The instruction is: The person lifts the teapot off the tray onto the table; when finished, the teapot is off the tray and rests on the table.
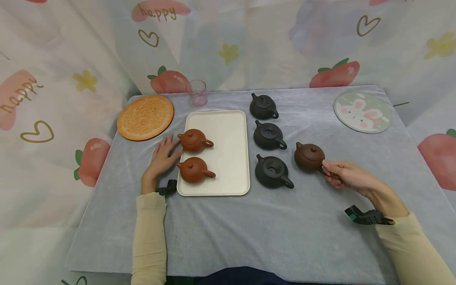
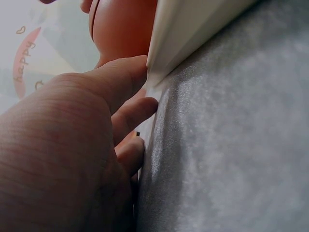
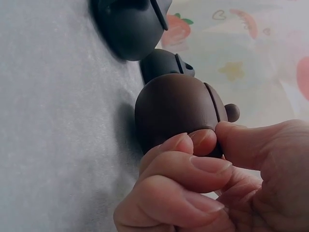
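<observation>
In the head view my right hand [image 1: 347, 176] pinches the handle of a dark brown teapot [image 1: 309, 157], thumb against the fingers. The right wrist view shows this brown teapot [image 3: 176, 108] close up, its handle mostly hidden behind the fingers. My left hand [image 1: 164, 156] lies with fingers spread at the left edge of a cream tray [image 1: 229, 158], the thumb at its rim. Two reddish-brown teapots, an upper one [image 1: 194, 140] and a lower one [image 1: 194, 170], stand on the tray's left side with handles pointing right.
Three black teapots [image 1: 273, 172] stand in a column between the tray and the brown teapot. A pink glass [image 1: 197, 94] is behind the tray. An orange round mat [image 1: 146, 117] lies at the back left, a rabbit-print round mat [image 1: 362, 113] at the back right.
</observation>
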The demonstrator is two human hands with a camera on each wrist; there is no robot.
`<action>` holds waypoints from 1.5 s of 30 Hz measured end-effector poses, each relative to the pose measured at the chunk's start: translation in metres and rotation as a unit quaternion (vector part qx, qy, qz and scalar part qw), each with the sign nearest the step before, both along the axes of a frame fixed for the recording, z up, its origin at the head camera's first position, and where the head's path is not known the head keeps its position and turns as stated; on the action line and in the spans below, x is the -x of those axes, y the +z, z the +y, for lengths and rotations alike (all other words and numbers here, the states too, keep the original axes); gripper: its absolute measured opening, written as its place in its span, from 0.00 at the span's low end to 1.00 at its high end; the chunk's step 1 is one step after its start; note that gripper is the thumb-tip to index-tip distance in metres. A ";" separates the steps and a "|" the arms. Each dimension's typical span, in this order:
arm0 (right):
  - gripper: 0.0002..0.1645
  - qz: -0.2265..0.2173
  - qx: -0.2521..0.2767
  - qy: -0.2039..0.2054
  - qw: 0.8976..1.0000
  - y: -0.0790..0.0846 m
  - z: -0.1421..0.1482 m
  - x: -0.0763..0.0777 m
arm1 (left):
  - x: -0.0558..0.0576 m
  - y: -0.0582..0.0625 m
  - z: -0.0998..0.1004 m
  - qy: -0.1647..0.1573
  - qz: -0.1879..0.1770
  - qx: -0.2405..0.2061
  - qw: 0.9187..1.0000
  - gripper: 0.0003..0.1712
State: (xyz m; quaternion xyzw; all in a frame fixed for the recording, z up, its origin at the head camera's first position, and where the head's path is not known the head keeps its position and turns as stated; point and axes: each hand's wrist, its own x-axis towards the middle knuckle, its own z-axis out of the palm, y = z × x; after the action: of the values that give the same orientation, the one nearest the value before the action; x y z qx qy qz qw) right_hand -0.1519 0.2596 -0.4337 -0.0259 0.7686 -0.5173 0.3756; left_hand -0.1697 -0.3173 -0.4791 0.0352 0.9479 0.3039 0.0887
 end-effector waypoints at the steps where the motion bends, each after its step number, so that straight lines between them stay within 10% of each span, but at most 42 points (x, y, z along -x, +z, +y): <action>1: 0.28 0.000 -0.002 -0.001 1.000 0.000 0.000 0.001 | 0.000 0.000 0.000 0.000 -0.001 0.001 1.000 0.38; 45: 0.29 0.007 -0.003 -0.024 1.000 0.001 -0.007 0.050 | 0.001 -0.003 0.000 0.010 -0.002 -0.004 1.000 0.38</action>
State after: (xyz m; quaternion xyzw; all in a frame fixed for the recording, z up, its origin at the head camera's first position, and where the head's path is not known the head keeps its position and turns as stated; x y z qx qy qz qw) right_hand -0.2015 0.2530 -0.4332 -0.0103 0.7734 -0.5232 0.3579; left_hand -0.1709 -0.3177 -0.4822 0.0259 0.9470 0.3082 0.0873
